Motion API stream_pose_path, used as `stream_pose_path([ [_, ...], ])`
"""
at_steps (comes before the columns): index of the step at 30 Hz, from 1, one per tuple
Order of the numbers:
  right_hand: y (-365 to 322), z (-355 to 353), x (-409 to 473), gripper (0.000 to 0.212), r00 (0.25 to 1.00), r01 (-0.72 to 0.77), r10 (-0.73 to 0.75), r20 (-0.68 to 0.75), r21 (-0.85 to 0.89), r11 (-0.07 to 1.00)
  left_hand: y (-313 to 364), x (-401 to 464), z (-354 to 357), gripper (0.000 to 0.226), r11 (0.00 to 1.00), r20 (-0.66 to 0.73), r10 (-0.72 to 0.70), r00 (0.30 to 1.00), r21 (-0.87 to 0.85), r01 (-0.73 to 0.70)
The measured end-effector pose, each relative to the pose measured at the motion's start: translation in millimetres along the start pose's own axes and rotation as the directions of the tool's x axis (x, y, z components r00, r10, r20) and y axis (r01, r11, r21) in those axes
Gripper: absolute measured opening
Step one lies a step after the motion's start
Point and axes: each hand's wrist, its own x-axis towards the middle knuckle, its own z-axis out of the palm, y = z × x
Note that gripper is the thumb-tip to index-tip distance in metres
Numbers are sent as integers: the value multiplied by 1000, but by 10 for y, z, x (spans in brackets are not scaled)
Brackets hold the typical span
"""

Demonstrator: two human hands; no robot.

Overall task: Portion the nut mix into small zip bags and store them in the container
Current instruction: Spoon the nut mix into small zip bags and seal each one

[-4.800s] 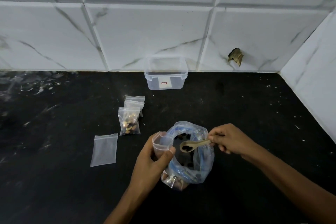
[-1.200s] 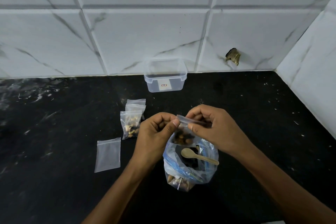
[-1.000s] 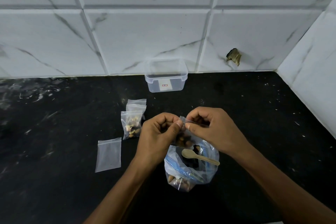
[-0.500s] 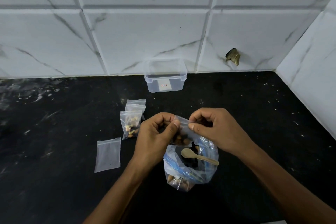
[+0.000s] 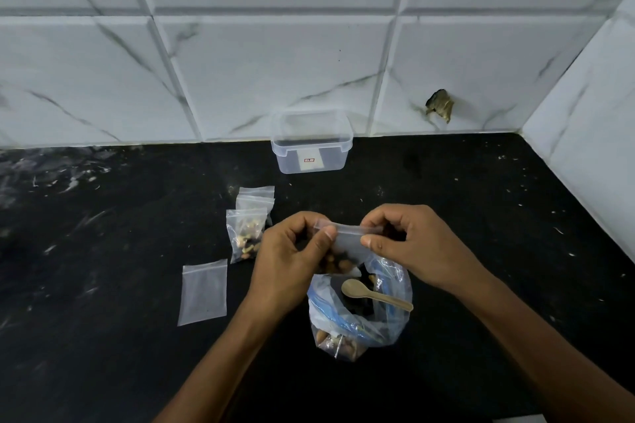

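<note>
A small zip bag (image 5: 347, 244) with nuts in its bottom hangs above the big nut mix bag (image 5: 360, 316). My left hand (image 5: 292, 257) pinches its top left corner and my right hand (image 5: 412, 244) pinches the top strip at the right. A wooden spoon (image 5: 374, 294) lies across the big bag's open mouth. Two filled small bags (image 5: 249, 223) lie overlapped on the black counter to the left. An empty small bag (image 5: 203, 292) lies flat further left. The clear container (image 5: 311, 142) stands open against the tiled wall.
The black counter (image 5: 498, 216) is speckled with white marks and ends at a tiled side wall on the right. A broken hole (image 5: 439, 105) shows in the back wall tile right of the container.
The spoon went from my right hand into the big bag. Both hands now hold the small bag's top, and my right fingers have slid rightward along the strip in the last half second.
</note>
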Motion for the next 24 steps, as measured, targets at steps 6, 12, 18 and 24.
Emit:
stream_pose_path([
  [6,25,-13,-12,8,999,14,-14,-32,-21,1000,-10,22,-51,10,998,29,18,999,59,-20],
  [12,-2,-1,0,15,999,15,-16,-28,-36,999,63,26,-64,12,984,137,-3,991,176,-21],
  [18,-29,34,-15,18,998,50,-49,25,-39,998,15,28,-59,10,967,123,7,992,251,-37],
  [24,-22,130,3,11,995,98,-99,-9,-65,993,-18,-3,-77,9,969,122,1,992,246,-31],
])
